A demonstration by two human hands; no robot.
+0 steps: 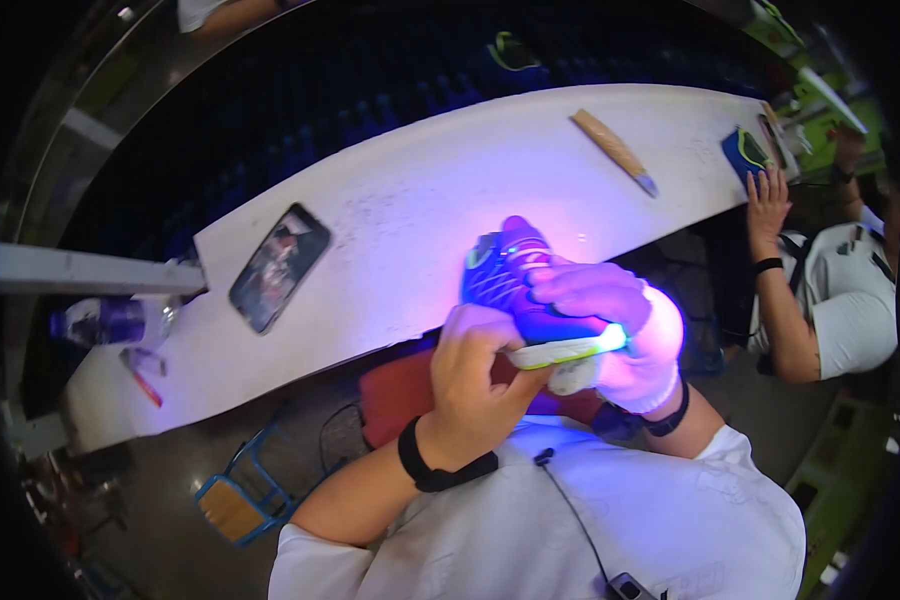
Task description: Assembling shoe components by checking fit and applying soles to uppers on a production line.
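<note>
In front of my chest I hold a sneaker (542, 310), tilted, with a blue and purple upper and light laces. Its pale sole (550, 353) has a yellow-green edge and faces me. My left hand (473, 370) grips the sole side, its thumb and fingers closed by the edge. Across the upper lies my right hand (610, 305), in a white glove with fingers curled round the shoe. A bright cyan spot (611, 337) glows at the sole's right end against this hand, casting violet light. What makes the glow is hidden.
The white table (390, 240) carries a phone (280, 267), a clear bottle (110, 322), a red-handled tool (142, 380) and a long brown object (615, 152). A co-worker's hand (767, 205) touches a blue shoe piece (745, 155) at right. Another shoe piece (513, 50) lies beyond the table. Below left stands a stool (232, 510).
</note>
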